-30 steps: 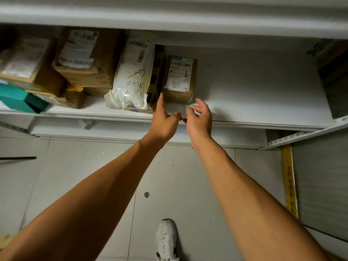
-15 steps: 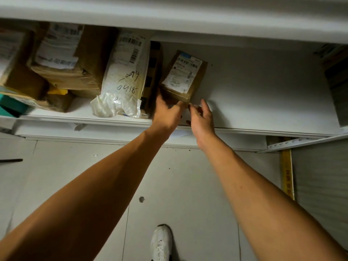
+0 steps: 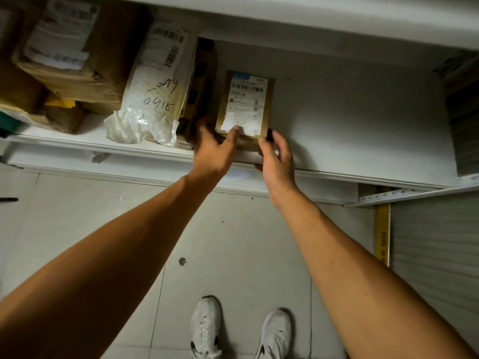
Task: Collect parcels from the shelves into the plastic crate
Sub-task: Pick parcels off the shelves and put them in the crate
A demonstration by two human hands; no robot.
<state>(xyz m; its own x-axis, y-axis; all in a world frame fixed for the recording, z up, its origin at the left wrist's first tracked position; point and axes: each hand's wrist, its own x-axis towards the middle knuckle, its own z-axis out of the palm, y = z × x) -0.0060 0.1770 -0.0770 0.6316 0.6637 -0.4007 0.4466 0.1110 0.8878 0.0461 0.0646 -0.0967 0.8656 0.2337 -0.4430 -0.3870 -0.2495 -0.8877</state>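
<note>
Evidently light and stiff, the small cardboard parcel (image 3: pixel 245 107) at twelve o'clock: left hand (image 3: pixel 212 151) pinches its near edge, right hand (image 3: pixel 276 158) cups the corner.

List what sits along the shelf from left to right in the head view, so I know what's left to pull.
Large cardboard box → white plastic mailer marked 0418 → dark box behind the mailer → small labelled box, held by left hand and right hand → bare shelf.
</note>
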